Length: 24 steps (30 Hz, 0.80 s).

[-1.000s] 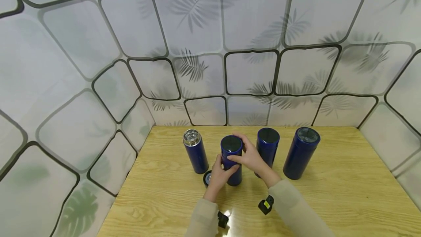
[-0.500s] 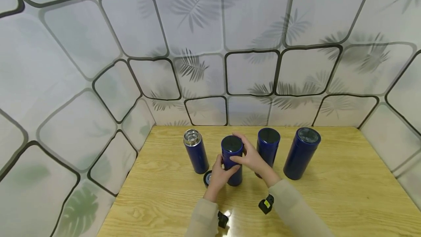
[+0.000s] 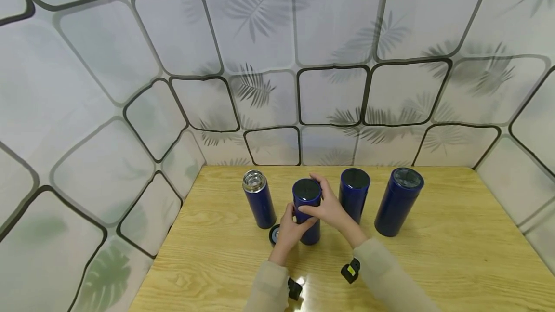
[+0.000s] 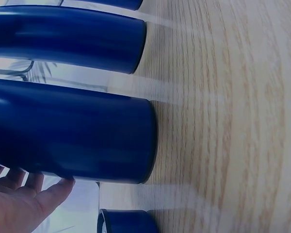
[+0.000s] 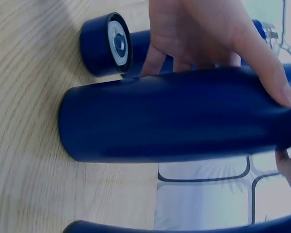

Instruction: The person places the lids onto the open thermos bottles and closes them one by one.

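In the head view a dark blue thermos stands upright near the middle of the wooden table, its black-topped lid in place. My left hand grips the body from the left, thumb across the near side. Higher up, my right hand holds the lid end from the right, with thumb in front and fingers behind. The right wrist view shows the left hand's thumb lying along the thermos. A loose blue cap lies beside the thermos, its pale inside facing outward.
Left of the held thermos, a blue thermos without a cap shows its steel mouth. Two more lidded blue ones stand to the right, a nearer thermos and a larger thermos. A patterned curtain rises behind the table.
My right hand has turned slightly around the lid, its thumb sliding left and its fingertips right. My left hand and the thermos stay almost where they were.
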Tool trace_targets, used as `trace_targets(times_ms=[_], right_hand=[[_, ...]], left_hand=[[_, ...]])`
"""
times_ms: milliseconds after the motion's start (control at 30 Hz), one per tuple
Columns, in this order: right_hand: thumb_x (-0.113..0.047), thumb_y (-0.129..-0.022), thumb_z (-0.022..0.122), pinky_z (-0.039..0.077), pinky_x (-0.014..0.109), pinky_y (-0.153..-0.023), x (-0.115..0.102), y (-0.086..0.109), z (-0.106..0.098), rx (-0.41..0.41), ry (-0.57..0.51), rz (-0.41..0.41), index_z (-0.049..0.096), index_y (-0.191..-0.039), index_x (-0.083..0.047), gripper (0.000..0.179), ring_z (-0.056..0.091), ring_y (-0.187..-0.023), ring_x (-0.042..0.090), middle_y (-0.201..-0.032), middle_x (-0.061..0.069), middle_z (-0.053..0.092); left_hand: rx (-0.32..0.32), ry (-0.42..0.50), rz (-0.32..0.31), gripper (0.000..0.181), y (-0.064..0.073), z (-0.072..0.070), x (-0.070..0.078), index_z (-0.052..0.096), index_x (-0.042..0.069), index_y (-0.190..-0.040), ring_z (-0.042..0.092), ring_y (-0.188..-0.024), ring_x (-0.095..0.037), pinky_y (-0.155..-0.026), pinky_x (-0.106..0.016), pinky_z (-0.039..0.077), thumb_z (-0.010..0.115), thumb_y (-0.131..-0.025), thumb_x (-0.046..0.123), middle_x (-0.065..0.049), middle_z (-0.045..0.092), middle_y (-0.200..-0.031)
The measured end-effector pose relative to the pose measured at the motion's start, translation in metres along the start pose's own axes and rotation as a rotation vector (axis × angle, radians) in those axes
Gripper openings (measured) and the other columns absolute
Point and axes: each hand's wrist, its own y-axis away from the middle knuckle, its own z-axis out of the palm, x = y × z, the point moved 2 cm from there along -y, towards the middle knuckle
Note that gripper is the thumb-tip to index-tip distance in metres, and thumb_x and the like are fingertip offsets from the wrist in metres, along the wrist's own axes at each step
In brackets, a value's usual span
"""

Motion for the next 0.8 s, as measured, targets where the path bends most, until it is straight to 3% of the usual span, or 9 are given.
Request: trace_targets(times_ms=[100,200,300,467,533,600,800], right_hand=[[0.005,-0.077,0.064,0.022,0.056,-0.095,-0.006,0.001,-0.004,-0.086,-0.074,-0.057,0.016,-0.137,0.002,0.077,0.032,-0.119,0.040,-0.135,0.025,0.025],[0.009,-0.077,0.062,0.023,0.056,-0.094,-0.012,0.002,-0.006,-0.116,-0.089,-0.093,0.018,-0.135,0.005,0.073,0.033,-0.116,0.043,-0.132,0.028,0.027],[0.002,-0.074,0.068,0.025,0.055,-0.093,-0.012,0.001,-0.005,-0.067,-0.022,-0.076,0.024,-0.134,0.004,0.075,0.035,-0.116,0.041,-0.130,0.027,0.032],[-0.013,-0.069,0.076,0.029,0.053,-0.092,-0.003,0.000,0.001,0.041,0.037,0.017,0.027,-0.133,-0.002,0.082,0.037,-0.116,0.036,-0.128,0.020,0.035],[-0.017,-0.068,0.077,0.031,0.053,-0.090,0.001,-0.001,0.002,0.045,0.050,0.020,0.026,-0.134,-0.004,0.084,0.038,-0.115,0.035,-0.128,0.019,0.034],[-0.014,-0.071,0.075,0.028,0.054,-0.092,0.002,-0.001,0.000,0.018,0.032,0.006,0.023,-0.135,-0.004,0.083,0.035,-0.118,0.034,-0.132,0.019,0.031],[0.004,-0.077,0.064,0.024,0.054,-0.095,-0.001,-0.001,-0.006,-0.107,-0.069,-0.044,0.018,-0.137,-0.001,0.076,0.033,-0.119,0.038,-0.135,0.022,0.026]], left_hand=[[0.006,0.019,0.001,0.047,-0.002,0.001,-0.003,0.045,0.004,-0.115,0.049,-0.101,-0.024,-0.081,-0.040,0.042,0.068,-0.078,0.022,-0.009,0.053,-0.109],[0.018,0.011,0.022,0.048,-0.006,0.003,-0.017,0.046,0.006,-0.114,0.049,-0.100,-0.022,-0.079,-0.039,0.043,0.069,-0.077,0.026,-0.007,0.053,-0.108],[0.024,-0.002,0.034,0.049,-0.007,0.004,-0.022,0.046,0.007,-0.114,0.050,-0.099,-0.022,-0.078,-0.039,0.043,0.069,-0.076,0.028,-0.006,0.053,-0.107],[0.022,-0.004,0.027,0.046,-0.007,0.003,-0.021,0.046,0.007,-0.111,0.049,-0.097,-0.022,-0.077,-0.038,0.044,0.069,-0.076,0.027,-0.007,0.053,-0.105],[0.025,-0.003,0.024,0.046,-0.011,0.005,-0.031,0.046,0.008,-0.110,0.049,-0.096,-0.020,-0.076,-0.036,0.044,0.069,-0.076,0.029,-0.006,0.053,-0.105],[0.024,0.000,0.022,0.046,-0.013,0.006,-0.036,0.046,0.009,-0.109,0.049,-0.096,-0.020,-0.077,-0.036,0.044,0.069,-0.076,0.030,-0.005,0.053,-0.105],[0.021,-0.019,0.038,0.048,-0.012,0.005,-0.035,0.045,0.008,-0.112,0.050,-0.097,-0.020,-0.078,-0.037,0.043,0.069,-0.077,0.031,-0.005,0.053,-0.107]])
